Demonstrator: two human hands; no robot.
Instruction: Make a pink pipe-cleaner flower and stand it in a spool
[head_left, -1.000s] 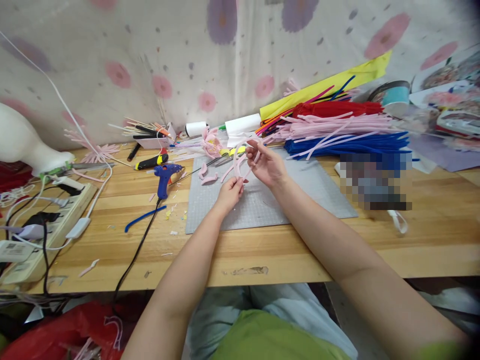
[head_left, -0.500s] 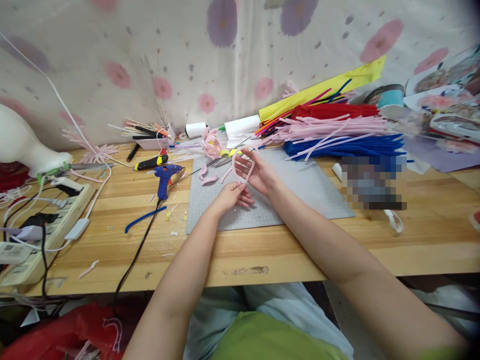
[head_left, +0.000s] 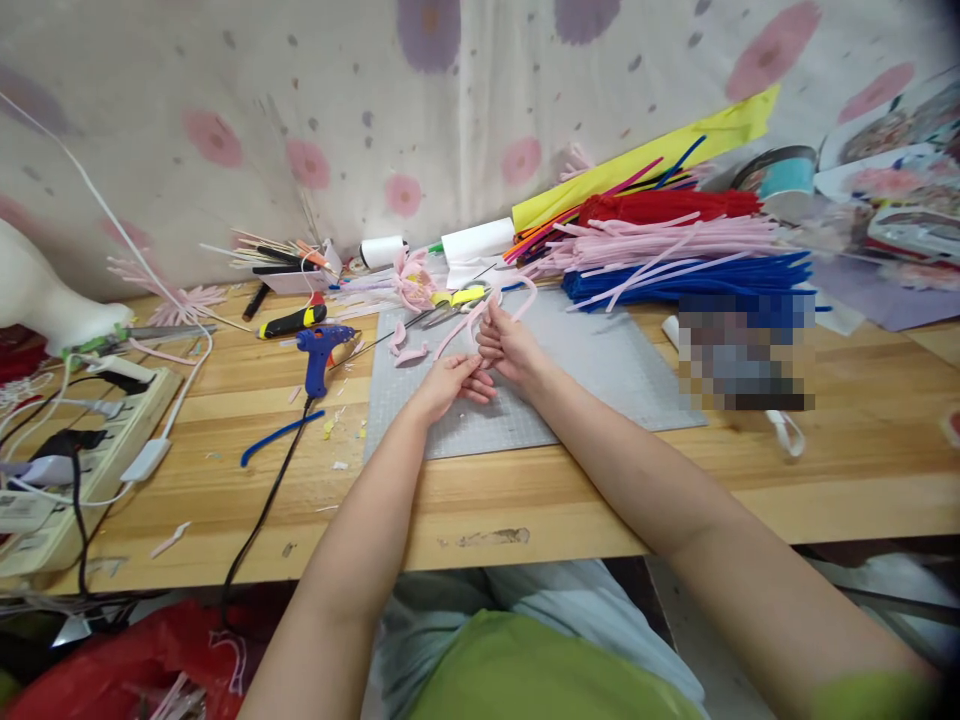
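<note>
Both hands meet over the grey cutting mat (head_left: 615, 370). My left hand (head_left: 452, 385) pinches a pink pipe cleaner (head_left: 450, 338) near its bent part, the other fingers held loosely out. My right hand (head_left: 511, 345) is closed on the same pipe cleaner, whose curved end loops up behind the fingers. Just left of the hands, small pink curled pieces (head_left: 409, 355) lie on the mat. Behind them are a pink fuzzy flower (head_left: 414, 280) and scissors (head_left: 442, 312), partly covered by other things. The exact contact between the fingertips is too small to make out.
A blue glue gun (head_left: 319, 355) stands left of the mat, its black cord running to the front edge. Bundles of pink pipe cleaners (head_left: 660, 245) and blue pipe cleaners (head_left: 697, 285) lie at the back right. A power strip (head_left: 127, 450) sits far left.
My right hand has gone from spread fingers inside the pipe cleaner loop to a closed grip. The loop has opened out, its curved end now reaching up and right.
</note>
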